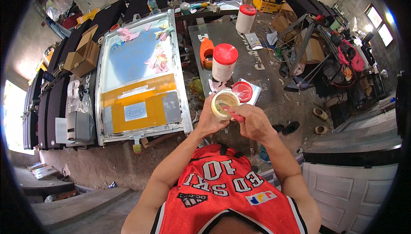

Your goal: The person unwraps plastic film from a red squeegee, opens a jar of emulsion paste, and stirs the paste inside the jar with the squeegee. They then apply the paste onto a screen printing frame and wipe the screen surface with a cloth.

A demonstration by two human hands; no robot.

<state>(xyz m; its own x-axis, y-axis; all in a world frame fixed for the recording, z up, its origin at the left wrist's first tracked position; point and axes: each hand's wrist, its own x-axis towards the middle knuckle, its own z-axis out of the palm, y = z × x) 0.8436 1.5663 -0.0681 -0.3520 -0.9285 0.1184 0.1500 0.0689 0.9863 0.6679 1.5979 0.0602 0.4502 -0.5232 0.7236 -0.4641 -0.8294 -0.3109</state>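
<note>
My left hand (207, 121) is closed round an open, pale yellowish plastic jar (215, 113), tilted so that its inside faces me. In my right hand (255, 124) is a red-handled tool (234, 115), its far end reaching into the jar; the exact kind is hard to make out. Just beyond the jar's right side lies a red lid (242, 91), top or inner face up, I cannot tell which. A white tub with a red lid (224, 64) stands behind the jar, and an orange ring-shaped object (206, 53) is at that tub's left.
A white-edged screen printing frame (183, 101) with yellow tape and crumpled rags (157, 60) lies at left. Another red-lidded tub (246, 19) stands farther back on the dark table (267, 90). Cardboard boxes (84, 54), slippers (291, 127) and a metal stand (305, 41) are around.
</note>
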